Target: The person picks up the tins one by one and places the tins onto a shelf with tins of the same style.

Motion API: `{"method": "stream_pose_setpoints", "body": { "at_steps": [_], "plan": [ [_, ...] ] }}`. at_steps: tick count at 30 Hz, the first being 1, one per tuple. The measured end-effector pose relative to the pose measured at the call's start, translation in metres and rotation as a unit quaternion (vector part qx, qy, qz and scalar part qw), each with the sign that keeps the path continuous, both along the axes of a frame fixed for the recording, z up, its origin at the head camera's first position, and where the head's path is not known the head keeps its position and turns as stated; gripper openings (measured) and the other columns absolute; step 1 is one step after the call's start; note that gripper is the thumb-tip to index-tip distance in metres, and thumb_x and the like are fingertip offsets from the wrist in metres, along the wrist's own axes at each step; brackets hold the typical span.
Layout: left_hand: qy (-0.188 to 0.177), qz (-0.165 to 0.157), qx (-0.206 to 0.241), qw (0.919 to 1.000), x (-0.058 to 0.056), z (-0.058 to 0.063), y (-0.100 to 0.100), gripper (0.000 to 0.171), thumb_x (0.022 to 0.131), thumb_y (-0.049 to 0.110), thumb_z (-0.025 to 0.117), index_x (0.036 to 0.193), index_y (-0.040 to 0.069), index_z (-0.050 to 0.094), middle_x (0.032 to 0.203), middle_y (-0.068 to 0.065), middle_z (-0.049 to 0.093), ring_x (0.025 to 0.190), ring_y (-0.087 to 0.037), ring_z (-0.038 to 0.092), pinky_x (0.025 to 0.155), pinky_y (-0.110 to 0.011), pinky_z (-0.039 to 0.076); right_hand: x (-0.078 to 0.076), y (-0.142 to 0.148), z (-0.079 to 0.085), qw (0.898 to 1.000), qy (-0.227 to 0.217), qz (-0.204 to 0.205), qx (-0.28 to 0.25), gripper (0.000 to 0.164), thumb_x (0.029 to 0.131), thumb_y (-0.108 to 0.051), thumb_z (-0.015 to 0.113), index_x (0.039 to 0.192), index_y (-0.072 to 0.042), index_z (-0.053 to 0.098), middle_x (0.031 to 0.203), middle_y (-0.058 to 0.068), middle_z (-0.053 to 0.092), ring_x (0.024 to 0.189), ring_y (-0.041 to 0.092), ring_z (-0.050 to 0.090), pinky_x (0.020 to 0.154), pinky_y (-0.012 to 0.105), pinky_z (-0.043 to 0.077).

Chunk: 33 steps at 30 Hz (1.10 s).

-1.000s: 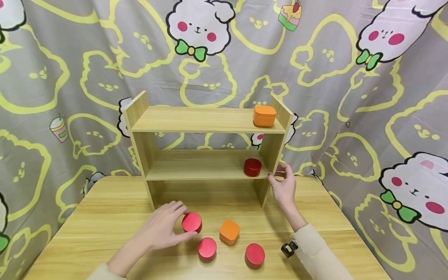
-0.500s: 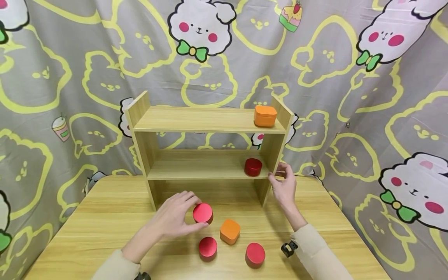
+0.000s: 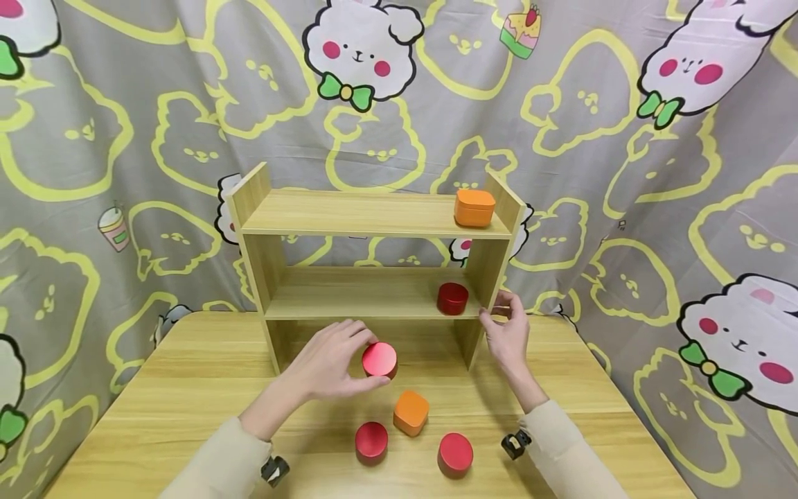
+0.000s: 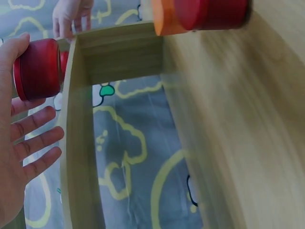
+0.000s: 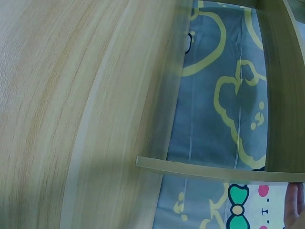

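Note:
My left hand pinches a red round tin between thumb and fingers, raised in front of the lower opening of a wooden shelf. In the left wrist view the same red tin is held by its side, the other fingers spread below. At the shelf's right side panel, my right hand grips the edge with thumb in front and fingers partly hidden behind. Its fingers show at the corner of the right wrist view. Another red tin stands on the middle board at the right.
An orange box sits on the top board's right end. On the wooden table, nearer me, are an orange box and two red tins, one left and one right. A patterned curtain hangs behind.
My left hand has carried the red tin up, right and toward the shelf. The right hand stays on the side panel.

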<state>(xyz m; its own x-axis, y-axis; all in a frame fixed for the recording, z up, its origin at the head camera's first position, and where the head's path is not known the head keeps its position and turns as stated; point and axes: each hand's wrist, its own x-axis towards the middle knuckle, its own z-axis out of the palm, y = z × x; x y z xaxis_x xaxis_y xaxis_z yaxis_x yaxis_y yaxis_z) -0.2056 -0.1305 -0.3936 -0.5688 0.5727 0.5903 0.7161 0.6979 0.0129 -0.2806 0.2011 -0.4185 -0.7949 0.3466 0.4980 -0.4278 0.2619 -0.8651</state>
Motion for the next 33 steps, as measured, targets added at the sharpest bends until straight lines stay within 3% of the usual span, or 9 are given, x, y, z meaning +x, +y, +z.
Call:
{"method": "stream_pose_setpoints", "body": {
  "at_steps": [10, 17, 33],
  "plan": [
    [-0.013, 0.004, -0.007, 0.9999, -0.015, 0.016, 0.015, 0.053, 0.080, 0.065, 0.080, 0.107, 0.020, 0.069, 0.098, 0.007, 0.065, 0.086, -0.011, 0.060, 0.074, -0.028, 0.054, 0.001, 0.001, 0.000, 1.000, 0.001, 0.008, -0.010, 0.037, 0.084, 0.007, 0.069, 0.121, 0.007, 0.064, 0.103, 0.015, 0.064, 0.088, 0.013, 0.067, 0.069, 0.009, 0.057],
    [-0.037, 0.021, -0.019, 0.9989, -0.026, 0.024, 0.023, 0.054, 0.082, 0.067, 0.076, 0.108, 0.021, 0.069, 0.099, 0.008, 0.064, 0.087, -0.012, 0.060, 0.076, -0.030, 0.055, 0.000, 0.001, 0.001, 1.000, -0.005, 0.010, -0.011, 0.039, 0.084, 0.008, 0.069, 0.123, 0.006, 0.064, 0.102, 0.009, 0.062, 0.087, 0.011, 0.066, 0.069, 0.011, 0.058],
    [-0.040, 0.019, -0.011, 0.9990, -0.051, 0.041, 0.040, 0.053, 0.083, 0.066, 0.077, 0.106, 0.019, 0.069, 0.099, 0.005, 0.068, 0.087, -0.014, 0.065, 0.073, -0.031, 0.056, -0.003, 0.002, -0.003, 1.000, -0.002, 0.008, -0.005, 0.038, 0.084, 0.009, 0.067, 0.122, 0.008, 0.062, 0.104, 0.018, 0.064, 0.088, 0.013, 0.065, 0.070, 0.010, 0.058]
  ]
}}
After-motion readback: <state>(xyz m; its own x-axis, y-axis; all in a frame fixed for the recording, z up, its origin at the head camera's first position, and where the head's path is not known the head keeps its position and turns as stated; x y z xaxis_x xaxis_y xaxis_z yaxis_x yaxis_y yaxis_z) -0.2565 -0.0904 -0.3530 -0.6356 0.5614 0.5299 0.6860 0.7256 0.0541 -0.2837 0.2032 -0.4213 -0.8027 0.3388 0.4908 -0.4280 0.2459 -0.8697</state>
